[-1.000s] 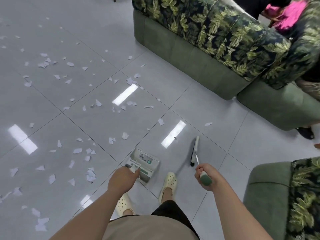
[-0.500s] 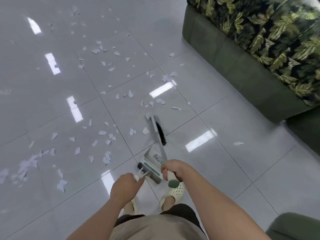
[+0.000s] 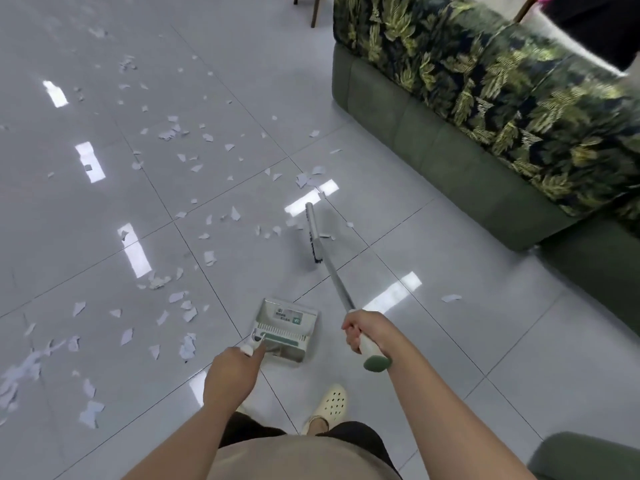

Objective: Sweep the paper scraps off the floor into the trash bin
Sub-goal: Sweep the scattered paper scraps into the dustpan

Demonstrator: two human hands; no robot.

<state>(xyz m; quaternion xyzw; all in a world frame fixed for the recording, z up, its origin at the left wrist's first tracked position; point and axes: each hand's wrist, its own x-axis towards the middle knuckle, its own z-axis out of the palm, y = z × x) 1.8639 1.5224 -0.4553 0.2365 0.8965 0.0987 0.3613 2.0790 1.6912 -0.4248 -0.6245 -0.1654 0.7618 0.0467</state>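
Observation:
White paper scraps (image 3: 188,313) lie scattered over the glossy grey tile floor, mostly to the left and ahead. My right hand (image 3: 363,329) grips the white-and-green handle of a long broom (image 3: 313,237), whose dark bristle head rests on the floor among scraps near the sofa. My left hand (image 3: 230,374) holds the handle of a metal dustpan (image 3: 285,327), which sits on the floor just in front of my feet. No trash bin is in view.
A green sofa with leaf-print cushions (image 3: 485,109) runs along the right side. Another green seat corner (image 3: 585,455) shows at bottom right. Dark chair legs (image 3: 313,12) stand at the top. A single scrap (image 3: 451,298) lies to the right.
The broom head has swung out farther ahead and to the right, toward the sofa. The view has shifted, and the dustpan stays by my feet in my left hand.

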